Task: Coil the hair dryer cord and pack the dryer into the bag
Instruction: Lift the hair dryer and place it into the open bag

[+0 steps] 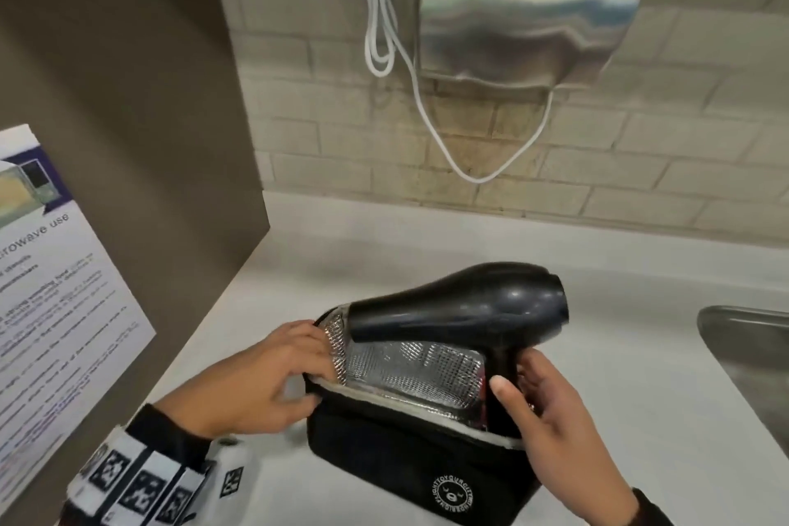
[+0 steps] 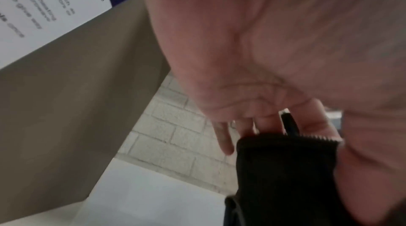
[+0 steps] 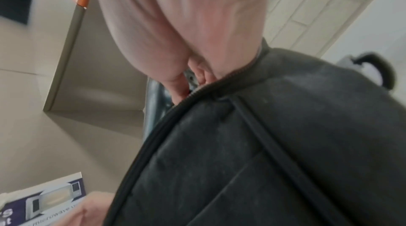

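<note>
At nine o'clock the left hand (image 1: 260,380) pinches the open rim of the black bag (image 1: 410,453), which stands on the white desk (image 1: 640,397). Above its foil-lined mouth, the hair dryer (image 1: 461,303) hangs with its nozzle toward nine o'clock. At three o'clock the right hand (image 1: 550,419) grips its handle, which dips into the bag.

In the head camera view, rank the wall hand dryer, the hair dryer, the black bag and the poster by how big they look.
1. Poster and hand dryer: alike, unranked, both cropped
2. Bag
3. Hair dryer, close to bag
</note>
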`<state>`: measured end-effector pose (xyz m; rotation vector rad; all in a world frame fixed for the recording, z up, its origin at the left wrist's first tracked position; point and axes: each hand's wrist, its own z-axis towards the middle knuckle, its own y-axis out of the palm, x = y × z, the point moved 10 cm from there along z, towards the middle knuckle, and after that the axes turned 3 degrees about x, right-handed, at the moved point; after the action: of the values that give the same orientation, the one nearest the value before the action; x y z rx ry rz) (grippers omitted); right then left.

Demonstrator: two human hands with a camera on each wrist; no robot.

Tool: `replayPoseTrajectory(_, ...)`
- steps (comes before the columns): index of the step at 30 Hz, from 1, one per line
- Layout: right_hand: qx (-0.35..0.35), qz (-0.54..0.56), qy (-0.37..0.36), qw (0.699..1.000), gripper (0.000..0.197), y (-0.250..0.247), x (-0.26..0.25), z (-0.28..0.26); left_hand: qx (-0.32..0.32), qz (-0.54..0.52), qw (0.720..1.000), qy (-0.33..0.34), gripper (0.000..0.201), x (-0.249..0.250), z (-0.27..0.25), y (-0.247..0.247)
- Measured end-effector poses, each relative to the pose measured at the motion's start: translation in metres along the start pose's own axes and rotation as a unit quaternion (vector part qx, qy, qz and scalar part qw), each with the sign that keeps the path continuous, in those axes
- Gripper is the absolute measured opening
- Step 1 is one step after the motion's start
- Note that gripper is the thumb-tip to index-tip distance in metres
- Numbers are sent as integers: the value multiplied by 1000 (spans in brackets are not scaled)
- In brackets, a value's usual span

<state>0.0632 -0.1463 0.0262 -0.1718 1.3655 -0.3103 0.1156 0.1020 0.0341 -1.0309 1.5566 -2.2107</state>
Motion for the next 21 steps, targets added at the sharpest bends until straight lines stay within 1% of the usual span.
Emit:
replayPoseTrajectory(2, -12, -47, -13, 999, 31, 1, -1, 1, -14, -24, 999, 18, 20, 8, 0, -2)
replayPoseTrajectory(4, -38, -113, -42, 992, 28, 8, -6, 0, -28, -34, 999, 20, 23, 11, -2, -2)
replayPoseTrajectory(6, -55, -197, -88, 975, 27, 19, -14, -1, -41, -35, 998, 13, 25, 12, -5, -1)
replayPoseTrajectory(8, -80, -252, -111, 958, 35, 35, -16, -3, -45, -33, 998, 7, 22, 14, -8, 0)
replayPoseTrajectory(10, -98, -287, -102, 947, 44, 48, -11, -3, -46, -41, 998, 8, 20, 18, -11, 0)
replayPoseTrajectory(12, -91, -317, -83, 940, 45, 52, -7, -1, -44, -58, 997, 13, 15, 23, -13, 1)
replayPoseTrajectory(14, -77, -329, -72, 938, 44, 54, -8, 3, -38, -81, 996, 27, 17, 29, -15, 3)
replayPoseTrajectory(16, -77, -321, -57, 942, 39, 58, -8, 8, -29, -97, 994, 44, 19, 34, -17, 4)
replayPoseTrajectory(17, -87, -318, -47, 943, 34, 60, -6, 9, -23, -98, 994, 50, 18, 35, -18, 5)
replayPoseTrajectory(19, -120, -323, -35, 938, 28, 67, -2, 10, -22, -98, 994, 44, 17, 33, -21, 7)
replayPoseTrajectory(21, -143, -328, -26, 933, 27, 68, 1, 11, -23, -104, 994, 24, 15, 28, -23, 8)
